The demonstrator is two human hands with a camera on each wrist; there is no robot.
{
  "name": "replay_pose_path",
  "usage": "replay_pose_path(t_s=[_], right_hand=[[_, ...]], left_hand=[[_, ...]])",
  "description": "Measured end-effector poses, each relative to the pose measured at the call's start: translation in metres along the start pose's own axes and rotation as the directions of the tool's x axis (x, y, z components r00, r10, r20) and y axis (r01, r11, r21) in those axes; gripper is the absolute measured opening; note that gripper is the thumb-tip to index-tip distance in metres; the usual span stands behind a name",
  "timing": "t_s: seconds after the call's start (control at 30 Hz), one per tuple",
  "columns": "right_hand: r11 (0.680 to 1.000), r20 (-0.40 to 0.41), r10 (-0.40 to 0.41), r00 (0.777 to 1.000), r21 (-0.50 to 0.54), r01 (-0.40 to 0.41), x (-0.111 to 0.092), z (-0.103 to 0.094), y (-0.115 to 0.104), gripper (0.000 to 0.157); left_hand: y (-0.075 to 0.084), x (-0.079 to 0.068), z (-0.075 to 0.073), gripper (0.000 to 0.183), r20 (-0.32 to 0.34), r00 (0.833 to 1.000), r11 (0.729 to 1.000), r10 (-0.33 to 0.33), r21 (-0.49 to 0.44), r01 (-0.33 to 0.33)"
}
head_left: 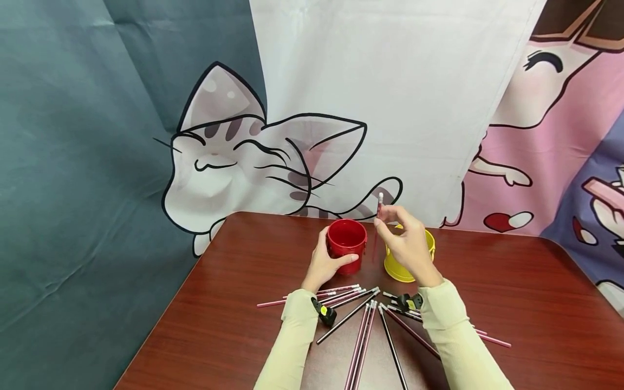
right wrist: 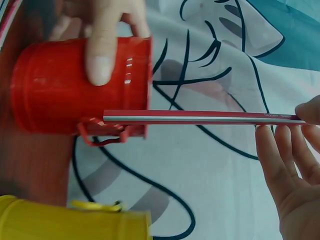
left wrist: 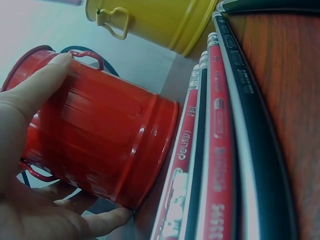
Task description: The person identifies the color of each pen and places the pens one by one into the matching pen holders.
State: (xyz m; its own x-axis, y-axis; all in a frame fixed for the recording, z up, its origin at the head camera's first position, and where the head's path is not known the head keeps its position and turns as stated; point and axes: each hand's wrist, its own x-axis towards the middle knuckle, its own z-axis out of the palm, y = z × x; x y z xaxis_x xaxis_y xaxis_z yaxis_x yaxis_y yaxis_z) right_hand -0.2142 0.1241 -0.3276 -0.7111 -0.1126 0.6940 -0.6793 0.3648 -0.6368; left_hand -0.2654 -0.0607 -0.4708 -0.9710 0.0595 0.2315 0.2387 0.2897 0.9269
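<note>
My left hand (head_left: 324, 262) grips a small red metal bucket (head_left: 346, 238) with side handles, standing upright on the table. Its thumb lies across the bucket's near side. Between thumb and fingertips, my right hand (head_left: 408, 244) pinches a red striped pencil (right wrist: 200, 118), held upright with its white eraser end on top. The pencil's lower end hangs beside the red bucket's rim, outside its mouth in the head view. Behind the right hand stands a yellow bucket (head_left: 401, 273), partly covered by that hand.
Several loose pink-red and black pencils (head_left: 362, 346) lie fanned out on the brown table (head_left: 219, 314), in front of the buckets and under both forearms. A printed cloth (head_left: 390, 81) with cartoon figures hangs behind the table's far edge.
</note>
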Motion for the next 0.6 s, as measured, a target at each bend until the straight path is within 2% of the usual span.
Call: replay_pose_path(t_s=[0.23, 0.4, 0.5, 0.6], right_hand=[[0.999, -0.027, -0.024, 0.999, 0.021, 0.025, 0.021, 0.009, -0.013, 0.018], [0.999, -0.038, -0.043, 0.998, 0.002, 0.043, 0.031, 0.018, -0.02, 0.017], [0.999, -0.059, -0.042, 0.997, 0.017, 0.043, 0.034, 0.023, -0.017, 0.017], [0.999, -0.074, -0.043, 0.996, 0.03, 0.045, 0.035, 0.03, -0.005, 0.017]], left_hand=[[0.002, 0.0, -0.002, 0.087, 0.005, 1.0, 1.0, -0.003, -0.006, 0.003], [0.021, -0.006, -0.007, 0.085, 0.024, 1.0, 1.0, 0.004, -0.027, -0.004], [0.032, -0.01, -0.01, 0.084, 0.031, 0.999, 0.999, 0.01, -0.032, -0.009], [0.028, -0.008, -0.009, 0.084, 0.032, 0.999, 0.999, 0.003, -0.032, -0.002]])
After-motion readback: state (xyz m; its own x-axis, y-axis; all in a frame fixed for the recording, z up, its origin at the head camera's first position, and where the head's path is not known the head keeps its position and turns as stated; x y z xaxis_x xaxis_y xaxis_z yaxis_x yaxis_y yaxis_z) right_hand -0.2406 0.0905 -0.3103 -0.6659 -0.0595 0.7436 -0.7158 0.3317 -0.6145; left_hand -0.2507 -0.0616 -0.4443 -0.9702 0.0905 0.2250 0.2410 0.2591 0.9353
